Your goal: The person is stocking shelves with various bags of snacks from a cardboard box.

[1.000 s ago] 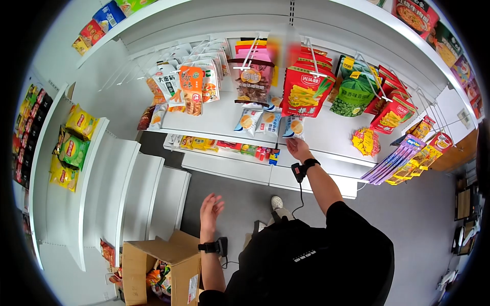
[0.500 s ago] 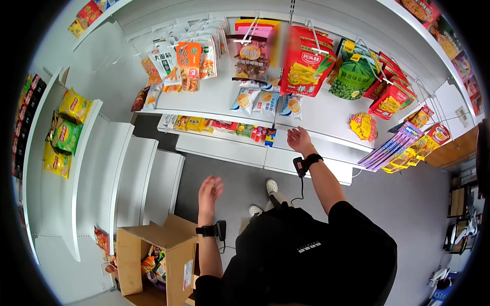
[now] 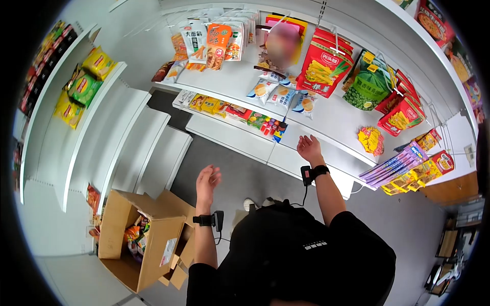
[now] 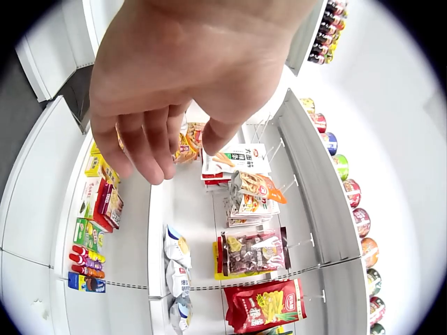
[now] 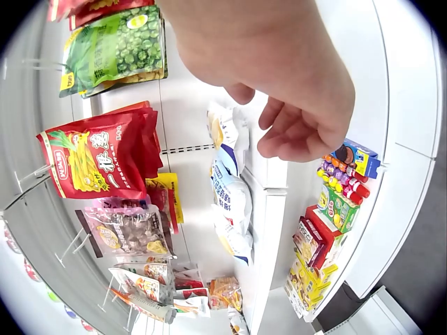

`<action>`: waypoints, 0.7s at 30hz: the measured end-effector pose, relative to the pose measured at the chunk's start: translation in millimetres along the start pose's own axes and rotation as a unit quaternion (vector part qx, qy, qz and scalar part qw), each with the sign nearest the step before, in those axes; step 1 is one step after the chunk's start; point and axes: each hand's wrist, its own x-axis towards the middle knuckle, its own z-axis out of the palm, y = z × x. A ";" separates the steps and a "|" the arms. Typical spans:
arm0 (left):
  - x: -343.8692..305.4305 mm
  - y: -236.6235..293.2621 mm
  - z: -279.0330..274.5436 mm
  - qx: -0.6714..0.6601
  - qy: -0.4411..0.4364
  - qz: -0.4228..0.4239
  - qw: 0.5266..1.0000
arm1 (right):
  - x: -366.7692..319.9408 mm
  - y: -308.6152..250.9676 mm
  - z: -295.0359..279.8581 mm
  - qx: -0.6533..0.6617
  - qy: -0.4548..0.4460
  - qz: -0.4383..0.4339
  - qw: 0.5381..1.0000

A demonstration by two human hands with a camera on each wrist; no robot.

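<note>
My right hand [image 3: 310, 150] is held off the front edge of the shelf [image 3: 337, 140], holding nothing, its fingers loosely bent. Just beyond it a small white and blue packet [image 3: 305, 103] lies at the shelf front, beside two similar packets [image 3: 282, 95]. In the right wrist view the hand [image 5: 279, 77] is apart from the packets [image 5: 230, 192]. My left hand [image 3: 207, 184] hangs empty over the floor, left of the body; the left wrist view shows its fingers [image 4: 150, 143] hanging loosely.
Red pouches [image 3: 325, 64], green pouches [image 3: 368, 81] and white packets [image 3: 195, 41] hang from hooks. Boxes and candy [image 3: 237, 113] stand on a lower shelf. An open carton [image 3: 168, 224] holding snack bags is at the lower left. Chip bags [image 3: 84, 87] sit on the left shelves.
My right hand has drawn back from the packet at the shelf front, which it was touching a second ago. The view has shifted and turned; the left hand remains empty.
</note>
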 end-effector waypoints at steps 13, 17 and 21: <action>-99.5 -48.5 4.9 -0.047 0.108 0.031 0.993 | -36.1 -9.8 -60.6 -0.041 0.001 0.048 0.998; -132.3 -71.6 -13.8 -0.052 0.155 0.024 0.986 | -36.8 4.6 -75.7 -0.049 0.000 0.076 0.996; -168.4 -78.1 -34.3 -0.063 0.210 0.029 0.975 | -32.8 31.2 -68.8 -0.073 -0.008 0.114 0.991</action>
